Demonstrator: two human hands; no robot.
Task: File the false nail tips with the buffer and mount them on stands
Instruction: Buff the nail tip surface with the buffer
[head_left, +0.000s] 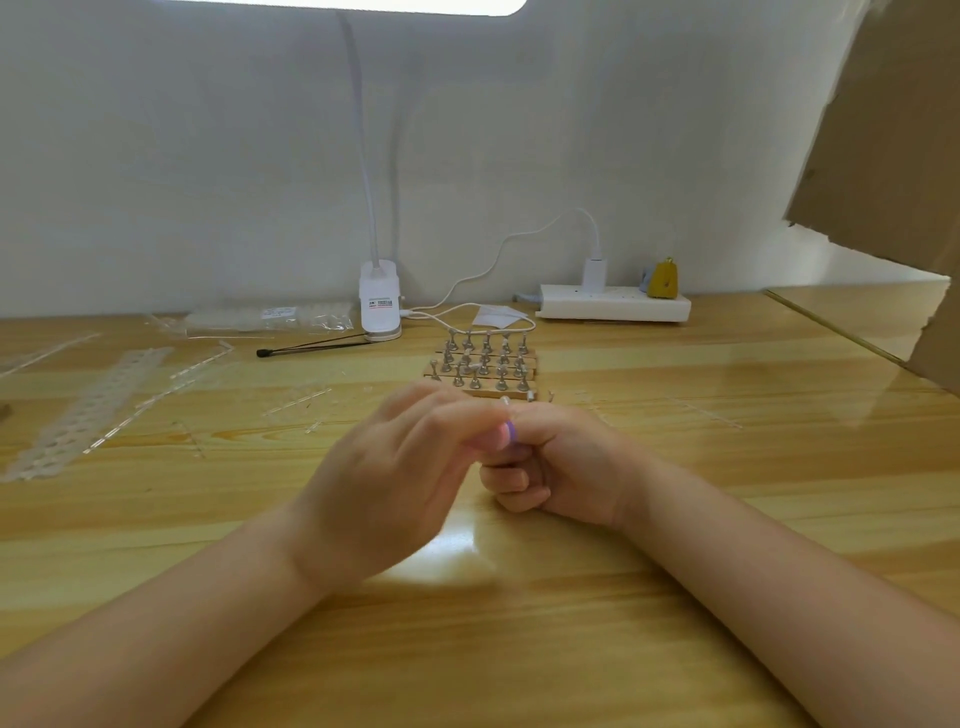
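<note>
My right hand (561, 462) is curled round a small purple and white buffer (508, 432), whose end shows between the two hands. My left hand (395, 467) meets it from the left with fingertips pressed together at the buffer; it is blurred, and whatever it pinches is hidden. A tiny clear nail tip (504, 400) shows just above the fingers. Behind the hands stands a wooden base (485, 391) with several metal nail stands (483, 358) in rows, some carrying clear tips.
Clear plastic strips and a perforated nail-tip sheet (88, 410) lie at the left. A bag of tips (270, 317), a black pen (317, 347), a clip lamp (381, 306), a white cable and a power strip (615, 306) line the back wall. Cardboard (893, 145) hangs at right.
</note>
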